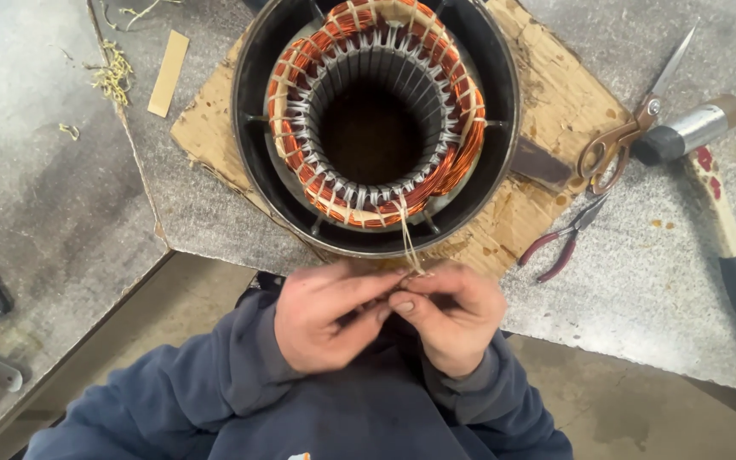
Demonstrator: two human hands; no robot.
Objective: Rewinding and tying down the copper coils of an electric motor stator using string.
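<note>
A round black motor stator [504, 102] stands on a piece of cardboard [555, 94], its copper windings [462, 149] laced with pale cord around the hollow bore. From the near side of the winding a pale lacing cord [407, 238] runs down to my hands. My left hand [330, 315] and my right hand [449, 315] meet fingertip to fingertip at the table's near edge, both pinching the end of that cord. Both arms wear dark blue sleeves.
Scissors with brown handles [632, 132], small red-handled pliers [564, 243] and a mallet with a pale and black handle [726, 213] lie to the right on the grey metal table [641, 290]. A tan strip [168, 72] and cord scraps [112, 77] lie at the far left.
</note>
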